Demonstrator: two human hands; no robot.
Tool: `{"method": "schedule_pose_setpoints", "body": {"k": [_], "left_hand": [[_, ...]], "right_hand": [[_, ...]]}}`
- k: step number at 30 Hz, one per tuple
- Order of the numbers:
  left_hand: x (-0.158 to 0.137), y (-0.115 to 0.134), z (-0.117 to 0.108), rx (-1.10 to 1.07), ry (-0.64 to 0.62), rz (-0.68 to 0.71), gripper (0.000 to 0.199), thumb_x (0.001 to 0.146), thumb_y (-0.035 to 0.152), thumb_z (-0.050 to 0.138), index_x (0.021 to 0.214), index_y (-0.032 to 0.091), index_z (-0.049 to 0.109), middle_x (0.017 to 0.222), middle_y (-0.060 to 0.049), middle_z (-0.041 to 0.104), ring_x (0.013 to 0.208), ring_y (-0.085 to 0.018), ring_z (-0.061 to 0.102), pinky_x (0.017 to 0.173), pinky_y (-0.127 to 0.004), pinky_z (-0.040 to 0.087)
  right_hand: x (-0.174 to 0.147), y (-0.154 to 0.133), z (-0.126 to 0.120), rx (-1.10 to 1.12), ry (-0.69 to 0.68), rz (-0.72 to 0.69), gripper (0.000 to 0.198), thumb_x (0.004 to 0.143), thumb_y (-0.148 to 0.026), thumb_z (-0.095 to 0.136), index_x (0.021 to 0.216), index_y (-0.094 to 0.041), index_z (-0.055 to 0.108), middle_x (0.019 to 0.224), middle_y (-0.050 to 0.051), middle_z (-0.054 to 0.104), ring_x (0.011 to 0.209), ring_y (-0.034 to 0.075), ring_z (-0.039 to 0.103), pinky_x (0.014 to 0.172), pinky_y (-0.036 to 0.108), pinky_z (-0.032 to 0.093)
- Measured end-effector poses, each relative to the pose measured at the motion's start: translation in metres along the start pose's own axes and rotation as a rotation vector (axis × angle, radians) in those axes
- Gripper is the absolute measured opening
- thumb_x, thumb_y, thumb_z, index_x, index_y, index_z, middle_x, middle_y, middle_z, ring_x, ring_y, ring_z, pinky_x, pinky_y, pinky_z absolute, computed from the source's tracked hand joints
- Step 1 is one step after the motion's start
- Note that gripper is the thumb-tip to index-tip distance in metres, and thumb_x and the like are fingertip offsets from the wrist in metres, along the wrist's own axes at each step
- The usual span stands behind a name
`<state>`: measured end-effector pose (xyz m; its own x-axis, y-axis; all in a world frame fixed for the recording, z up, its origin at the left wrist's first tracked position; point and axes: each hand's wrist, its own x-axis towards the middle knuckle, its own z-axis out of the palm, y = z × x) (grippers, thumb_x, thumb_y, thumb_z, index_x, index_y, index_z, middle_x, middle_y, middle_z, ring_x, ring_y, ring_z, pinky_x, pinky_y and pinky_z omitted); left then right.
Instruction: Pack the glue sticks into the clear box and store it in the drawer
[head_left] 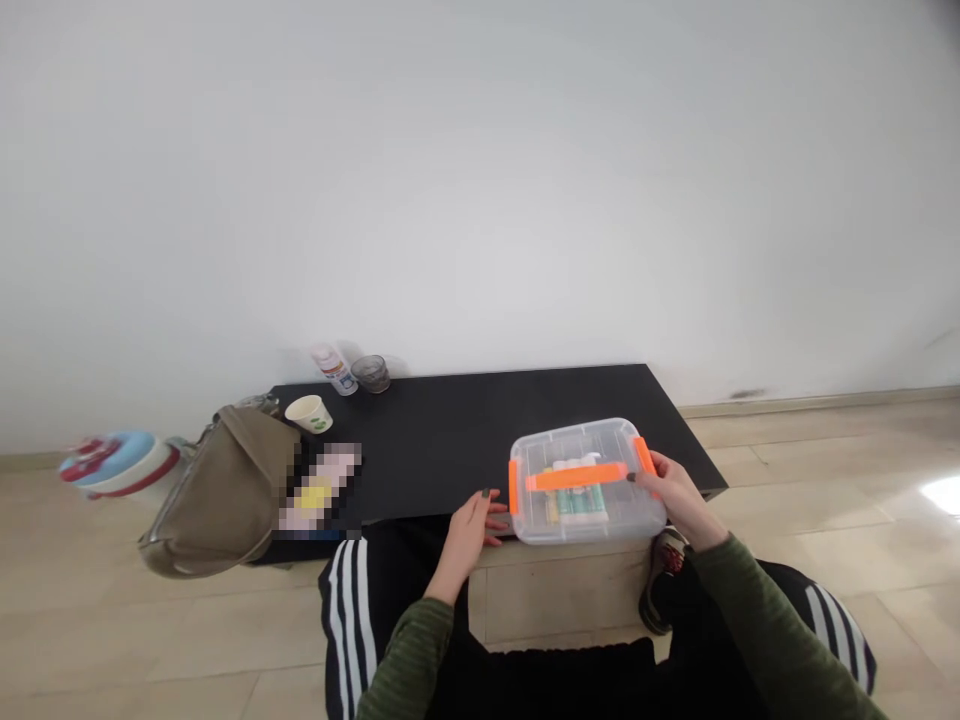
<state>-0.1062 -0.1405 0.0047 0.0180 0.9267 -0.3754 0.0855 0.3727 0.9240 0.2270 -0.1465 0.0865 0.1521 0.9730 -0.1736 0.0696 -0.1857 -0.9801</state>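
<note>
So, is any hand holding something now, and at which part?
The right hand grips the clear plastic box at its right end, by the orange latch. The left hand only rests beside the box's left end.

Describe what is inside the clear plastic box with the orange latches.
Through the lid of the clear box, several upright green-and-white tubes or small bottles show. The orange handle covers their tops; labels are too small to read.

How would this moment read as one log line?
left hand: beside box | right hand: on orange clasp | lid: on
</note>
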Motion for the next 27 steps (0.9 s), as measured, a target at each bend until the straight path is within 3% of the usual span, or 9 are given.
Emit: {"method": "schedule_pose_setpoints", "body": {"k": [3,6,8,12,16,22,27], "left_hand": [[0.021,0.043,-0.002,0.109,-0.035,0.107,0.054,0.092,0.058,0.048,0.122,0.014,0.061,0.104,-0.012,0.070,0.067,-0.015,0.067,0.047,-0.021,0.047],[0.048,0.077,0.000,0.319,-0.036,0.158,0.054,0.088,0.055,0.057,0.120,0.012,0.063,0.084,-0.009,0.071,0.056,-0.014,0.060,0.045,-0.022,0.042],[0.065,0.091,0.002,0.397,-0.017,0.192,0.051,0.087,0.051,0.061,0.118,0.012,0.064,0.084,-0.010,0.072,0.058,-0.016,0.061,0.049,-0.025,0.042],[0.086,0.097,0.005,0.384,-0.012,0.264,0.042,0.089,0.048,0.057,0.113,0.013,0.065,0.098,-0.012,0.073,0.078,-0.021,0.066,0.064,-0.028,0.047],[0.088,0.095,0.006,0.418,-0.009,0.264,0.043,0.094,0.049,0.048,0.114,0.016,0.065,0.101,-0.011,0.072,0.087,-0.024,0.066,0.074,-0.030,0.047],[0.084,0.106,0.007,0.545,-0.020,0.199,0.045,0.097,0.044,0.042,0.125,0.014,0.058,0.084,-0.010,0.070,0.079,-0.026,0.065,0.072,-0.031,0.042],[0.081,0.114,0.009,0.477,0.004,0.144,0.046,0.095,0.048,0.046,0.124,0.014,0.059,0.072,-0.007,0.066,0.065,-0.023,0.062,0.063,-0.030,0.040]], "right_hand": [[0.035,0.005,0.009,0.016,-0.009,-0.004,0.038,0.064,-0.042,0.072,0.090,-0.016,0.064,0.077,0.004,0.066,0.067,0.018,0.059,0.060,0.027,0.045],[0.065,0.010,0.017,0.002,-0.063,0.006,0.040,0.068,-0.046,0.069,0.092,-0.015,0.064,0.077,0.003,0.065,0.069,0.018,0.059,0.062,0.027,0.045],[0.081,0.014,0.021,-0.052,-0.089,0.003,0.043,0.072,-0.051,0.067,0.093,-0.014,0.064,0.077,0.003,0.064,0.070,0.017,0.058,0.063,0.027,0.044],[0.099,0.019,0.024,-0.285,-0.030,-0.037,0.043,0.080,-0.061,0.059,0.084,-0.018,0.062,0.073,0.000,0.059,0.070,0.016,0.054,0.063,0.027,0.042],[0.104,0.017,0.022,-0.462,0.040,-0.107,0.044,0.085,-0.064,0.052,0.084,-0.021,0.062,0.071,0.000,0.059,0.068,0.017,0.053,0.062,0.027,0.041],[0.106,0.017,0.016,-0.502,-0.009,-0.100,0.047,0.092,-0.062,0.042,0.080,-0.021,0.061,0.071,0.001,0.061,0.070,0.018,0.056,0.064,0.028,0.041],[0.110,0.028,0.012,-0.398,-0.012,-0.069,0.051,0.091,-0.064,0.042,0.093,-0.018,0.066,0.081,0.003,0.065,0.078,0.019,0.057,0.071,0.029,0.045]]}}
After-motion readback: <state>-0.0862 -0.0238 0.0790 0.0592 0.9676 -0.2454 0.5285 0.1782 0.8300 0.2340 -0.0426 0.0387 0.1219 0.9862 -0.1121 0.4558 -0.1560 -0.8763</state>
